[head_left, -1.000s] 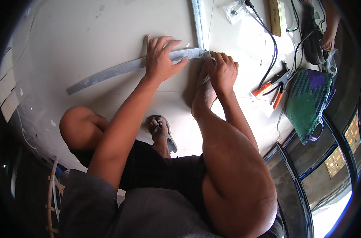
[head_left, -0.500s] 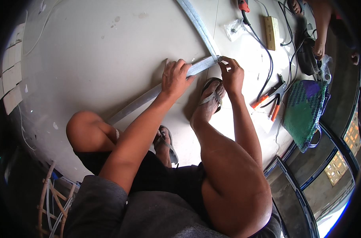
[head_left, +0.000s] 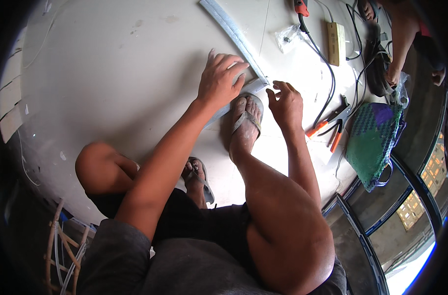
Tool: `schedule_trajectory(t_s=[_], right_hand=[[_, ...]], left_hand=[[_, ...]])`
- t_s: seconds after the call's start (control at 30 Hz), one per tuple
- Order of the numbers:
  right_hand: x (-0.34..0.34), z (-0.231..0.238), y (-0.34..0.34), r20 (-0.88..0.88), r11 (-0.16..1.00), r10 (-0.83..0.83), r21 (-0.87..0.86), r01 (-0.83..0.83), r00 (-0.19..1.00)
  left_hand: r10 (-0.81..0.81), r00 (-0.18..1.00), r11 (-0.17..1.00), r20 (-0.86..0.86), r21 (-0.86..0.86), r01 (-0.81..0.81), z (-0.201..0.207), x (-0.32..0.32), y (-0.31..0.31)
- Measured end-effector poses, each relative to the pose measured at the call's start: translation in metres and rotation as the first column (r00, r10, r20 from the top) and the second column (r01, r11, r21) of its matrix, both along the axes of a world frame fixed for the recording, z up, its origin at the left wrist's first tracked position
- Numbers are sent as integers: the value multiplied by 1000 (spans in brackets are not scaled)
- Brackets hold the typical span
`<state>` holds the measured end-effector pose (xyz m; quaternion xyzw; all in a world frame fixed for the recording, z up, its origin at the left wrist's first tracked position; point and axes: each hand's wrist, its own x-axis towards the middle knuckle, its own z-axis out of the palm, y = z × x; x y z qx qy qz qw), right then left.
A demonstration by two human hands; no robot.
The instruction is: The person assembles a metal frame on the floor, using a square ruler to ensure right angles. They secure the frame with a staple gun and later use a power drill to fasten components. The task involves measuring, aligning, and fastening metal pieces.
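Since a moment ago my right hand (head_left: 284, 102) has let go of the metal strip (head_left: 234, 35) and lifted off it, while my left hand (head_left: 220, 78) has stayed pressed down. My left palm lies flat on the shorter metal piece (head_left: 251, 87), fingers spread wide over the corner where it meets the long strip, which runs up and away toward the top of the floor (head_left: 111, 73). My right hand hangs just beside that corner, fingers loosely curled and open, holding nothing. My right foot in its sandal (head_left: 244, 118) sits on the shorter piece, right below my left hand. Orange-handled pliers (head_left: 329, 129) lie near my right hand, with a green woven bag (head_left: 374, 142) beyond them.
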<state>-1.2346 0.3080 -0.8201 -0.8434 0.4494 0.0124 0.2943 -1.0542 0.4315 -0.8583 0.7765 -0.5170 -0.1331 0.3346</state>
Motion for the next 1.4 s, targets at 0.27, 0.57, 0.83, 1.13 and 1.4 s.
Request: schedule_trajectory(t_s=[0.27,0.57,0.83,1.13,1.4], right_hand=[[16,-4,2,-82,996,93,0,-93,992],[12,-9,-2,-92,991,129,-28,-132,987],[21,-13,-7,-26,992,124,4,-124,992],[17,-28,2,68,996,69,-59,-65,995],[8,-36,4,-4,950,258,-181,-254,966]], left_hand=[[-553,833,825,4,147,546,-32,11,-93],[-653,744,729,-141,150,668,-37,10,-103],[-663,728,682,-171,263,683,-39,10,-105],[-656,727,684,-205,246,687,-43,9,-103],[-646,725,692,-241,216,688,-41,6,-103]])
